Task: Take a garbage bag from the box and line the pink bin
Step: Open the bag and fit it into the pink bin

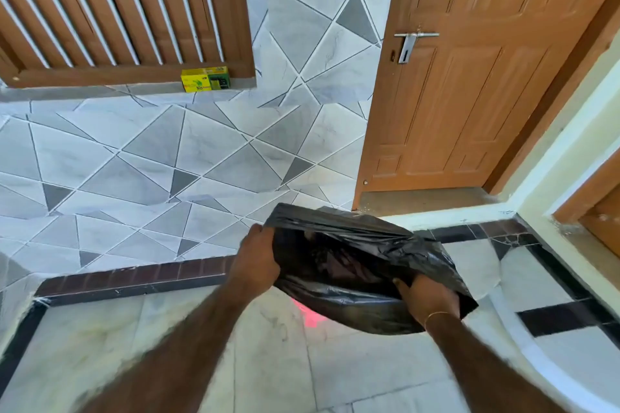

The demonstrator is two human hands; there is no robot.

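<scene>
A black garbage bag (355, 265) is spread open low in the middle of the view. My left hand (258, 258) grips its left edge. My right hand (426, 298) grips the near right edge, thumb over the rim. Under the bag only a small patch of the pink bin (307, 312) shows; the bag hides the rest. The yellow and green bag box (205, 79) stands far off on a ledge below the slatted wooden panel.
A brown wooden door (469, 77) stands ajar at the right with a step below it. A dark tile border (134, 275) marks a floor edge at the left. A cream wall (570, 157) runs along the right.
</scene>
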